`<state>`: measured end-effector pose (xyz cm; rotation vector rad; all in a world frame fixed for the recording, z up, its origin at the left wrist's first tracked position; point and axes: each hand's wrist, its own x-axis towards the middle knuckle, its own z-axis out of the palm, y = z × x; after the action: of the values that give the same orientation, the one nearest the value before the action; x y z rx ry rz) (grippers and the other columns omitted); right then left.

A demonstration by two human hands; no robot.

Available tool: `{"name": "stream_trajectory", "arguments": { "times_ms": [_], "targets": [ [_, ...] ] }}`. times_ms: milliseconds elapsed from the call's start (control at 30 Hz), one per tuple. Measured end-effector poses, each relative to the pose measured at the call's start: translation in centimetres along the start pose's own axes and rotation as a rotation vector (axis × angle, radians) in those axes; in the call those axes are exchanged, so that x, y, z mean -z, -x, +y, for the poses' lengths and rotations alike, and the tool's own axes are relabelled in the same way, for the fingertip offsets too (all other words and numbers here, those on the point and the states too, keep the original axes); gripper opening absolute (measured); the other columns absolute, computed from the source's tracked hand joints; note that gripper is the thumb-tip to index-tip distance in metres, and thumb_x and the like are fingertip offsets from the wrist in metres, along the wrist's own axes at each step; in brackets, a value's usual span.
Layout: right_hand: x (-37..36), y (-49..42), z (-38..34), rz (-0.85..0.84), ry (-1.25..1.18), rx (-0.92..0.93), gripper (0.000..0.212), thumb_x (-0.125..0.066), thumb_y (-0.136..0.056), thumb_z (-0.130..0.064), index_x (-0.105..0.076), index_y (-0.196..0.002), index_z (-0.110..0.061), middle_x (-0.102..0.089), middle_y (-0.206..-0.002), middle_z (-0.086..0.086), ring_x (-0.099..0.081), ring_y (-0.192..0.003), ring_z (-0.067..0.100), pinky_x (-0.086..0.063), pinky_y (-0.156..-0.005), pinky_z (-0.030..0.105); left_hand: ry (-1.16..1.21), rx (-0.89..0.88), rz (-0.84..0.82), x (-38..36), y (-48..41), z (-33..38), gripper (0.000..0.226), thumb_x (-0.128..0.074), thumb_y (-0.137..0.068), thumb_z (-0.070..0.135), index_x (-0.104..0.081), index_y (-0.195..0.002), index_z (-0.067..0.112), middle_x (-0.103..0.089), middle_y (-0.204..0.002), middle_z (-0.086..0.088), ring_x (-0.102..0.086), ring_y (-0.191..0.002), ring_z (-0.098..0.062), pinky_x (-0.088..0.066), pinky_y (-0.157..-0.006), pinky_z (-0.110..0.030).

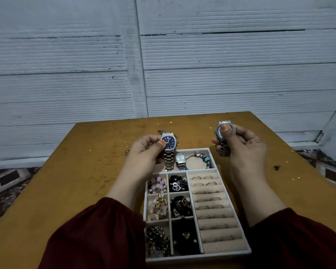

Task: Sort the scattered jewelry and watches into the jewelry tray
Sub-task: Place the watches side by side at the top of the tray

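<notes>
Now each hand grips a watch: left hand (144,152) blue-dial watch (168,145), right hand (241,146) silver watch (223,133).

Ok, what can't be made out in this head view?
All in the head view:
- Dial of the silver watch in the right grip: the thumb covers it.
- Gold chain on the table: mostly hidden behind the left grip and its blue-dial watch.
- Pieces in the jewelry tray's dark middle compartments: too dim and small to name.
</notes>
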<state>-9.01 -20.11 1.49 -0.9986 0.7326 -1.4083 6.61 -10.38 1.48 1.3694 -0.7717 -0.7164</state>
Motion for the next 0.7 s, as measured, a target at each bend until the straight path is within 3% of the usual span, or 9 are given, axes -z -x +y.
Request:
{"name": "stream_trajectory", "arguments": {
  "times_ms": [133, 267, 533, 700],
  "targets": [
    [-0.1, 0.0, 0.0, -0.014, 0.001, 0.002, 0.017, -0.071, -0.08, -0.011, -0.061, -0.093, -0.009, -0.073, -0.071, 0.003, -0.069, -0.058, 0.013, -0.052, -0.047, 0.019, 0.057, -0.032, -0.004, 0.1, -0.2, 0.2, 0.017, -0.053, -0.093, 0.004, -0.06, -0.084, 0.017, -0.071, -0.069, 0.01, -0.063, -0.062, 0.001, -0.047, -0.061, -0.019],
    [0.0, 0.0, 0.0, -0.015, -0.002, 0.008, 0.017, -0.071, -0.08, -0.011, -0.061, -0.094, -0.009, -0.074, -0.073, 0.003, -0.069, -0.059, 0.013, -0.051, -0.047, 0.019, 0.146, -0.048, -0.024, 0.1, 0.0, 0.6, 0.019, -0.049, -0.093, -0.002, -0.057, -0.083, 0.013, -0.071, -0.063, 0.007, -0.065, -0.056, -0.004, -0.047, -0.049, -0.014],
    [0.1, -0.1, 0.1, -0.02, -0.009, 0.006, 0.013, -0.07, -0.081, -0.011, -0.062, -0.091, -0.01, -0.073, -0.073, 0.004, -0.069, -0.058, 0.013, -0.051, -0.048, 0.019, 0.122, -0.011, -0.007, 0.3, -0.8, 0.0, 0.013, -0.053, -0.093, 0.006, -0.06, -0.089, 0.016, -0.07, -0.086, -0.003, -0.062, -0.071, -0.01, -0.051, -0.055, -0.015],
    [0.2, -0.4, 0.2, -0.008, 0.01, -0.004, 0.017, -0.071, -0.081, -0.013, -0.063, -0.096, -0.008, -0.073, -0.078, 0.006, -0.069, -0.06, 0.014, -0.052, -0.048, 0.02, 0.067, -0.001, 0.024, 0.4, -1.0, -0.3, 0.015, -0.055, -0.092, 0.006, -0.06, -0.085, 0.018, -0.07, -0.076, 0.003, -0.062, -0.069, -0.008, -0.048, -0.056, -0.017]
  ]
}}
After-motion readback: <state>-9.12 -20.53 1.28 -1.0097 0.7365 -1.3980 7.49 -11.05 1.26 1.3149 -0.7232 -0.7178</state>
